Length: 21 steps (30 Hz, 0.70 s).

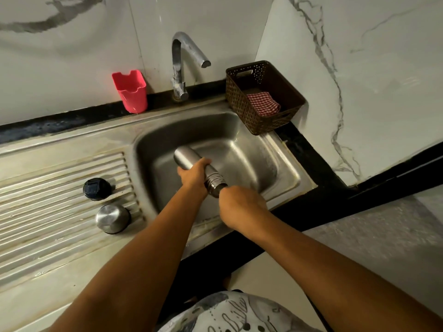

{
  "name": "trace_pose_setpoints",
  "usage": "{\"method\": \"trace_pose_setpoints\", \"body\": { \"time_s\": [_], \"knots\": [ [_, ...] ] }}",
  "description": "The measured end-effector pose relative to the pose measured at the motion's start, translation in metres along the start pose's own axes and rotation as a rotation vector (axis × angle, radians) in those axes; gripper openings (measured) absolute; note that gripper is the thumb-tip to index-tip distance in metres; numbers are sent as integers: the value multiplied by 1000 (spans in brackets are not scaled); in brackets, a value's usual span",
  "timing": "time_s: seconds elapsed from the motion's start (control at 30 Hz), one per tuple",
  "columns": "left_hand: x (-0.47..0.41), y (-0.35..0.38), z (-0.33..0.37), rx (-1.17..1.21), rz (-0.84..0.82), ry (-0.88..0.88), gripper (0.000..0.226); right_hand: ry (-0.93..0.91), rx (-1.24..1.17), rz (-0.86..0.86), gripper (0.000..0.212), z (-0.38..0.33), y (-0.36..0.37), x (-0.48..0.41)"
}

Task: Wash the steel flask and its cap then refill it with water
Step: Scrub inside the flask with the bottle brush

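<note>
Lying tilted over the sink (pixel 254 149), flask (pixel 185 157) gripped mid-body by left hand (pixel 194 175), right hand (pixel 239 204) curled over its mouth.

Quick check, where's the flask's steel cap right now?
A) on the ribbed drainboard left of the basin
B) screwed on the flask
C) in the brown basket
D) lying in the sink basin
A: the steel cap sits on the ribbed drainboard, near the dark stopper, and the flask shows bare neck threads.
</note>
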<state>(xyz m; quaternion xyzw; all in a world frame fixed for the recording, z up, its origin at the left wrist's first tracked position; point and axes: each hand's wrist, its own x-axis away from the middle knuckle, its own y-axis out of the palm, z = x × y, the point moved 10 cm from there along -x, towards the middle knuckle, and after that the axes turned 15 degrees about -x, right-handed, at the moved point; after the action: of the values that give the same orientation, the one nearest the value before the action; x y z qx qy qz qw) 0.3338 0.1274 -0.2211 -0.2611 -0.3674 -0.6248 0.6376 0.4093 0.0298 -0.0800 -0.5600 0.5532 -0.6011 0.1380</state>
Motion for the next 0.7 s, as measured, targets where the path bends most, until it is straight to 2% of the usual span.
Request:
{"method": "trace_pose_setpoints", "body": {
  "time_s": [0.1, 0.2, 0.37, 0.47, 0.57, 0.67, 0.7],
  "knots": [
    [-8, -13, 0, 15, 5, -86, 100, -57, 0, -6, 36, -6, -2, 5],
    [-5, -28, 3, 14, 112, -33, 96, -69, 30, -8, 35, -1, 0, 12],
    [-3, -4, -6, 47, -34, -58, 86, -26, -51, -18, 37, -8, -2, 0],
    [-13, -20, -2, 35, 25, -85, 94, -61, -22, -22, 35, -7, -5, 8],
    [-10, -25, 2, 38, 83, -39, 90, -61, 14, -20, 35, -5, -6, 14],
    [-3, -7, -2, 63, -10, -30, 81, -15, -41, -28, 36, -9, -5, 3],
    [-6, -4, -3, 60, -43, -41, 88, -12, -58, -27, 36, -11, -6, 1]
  ]
}}
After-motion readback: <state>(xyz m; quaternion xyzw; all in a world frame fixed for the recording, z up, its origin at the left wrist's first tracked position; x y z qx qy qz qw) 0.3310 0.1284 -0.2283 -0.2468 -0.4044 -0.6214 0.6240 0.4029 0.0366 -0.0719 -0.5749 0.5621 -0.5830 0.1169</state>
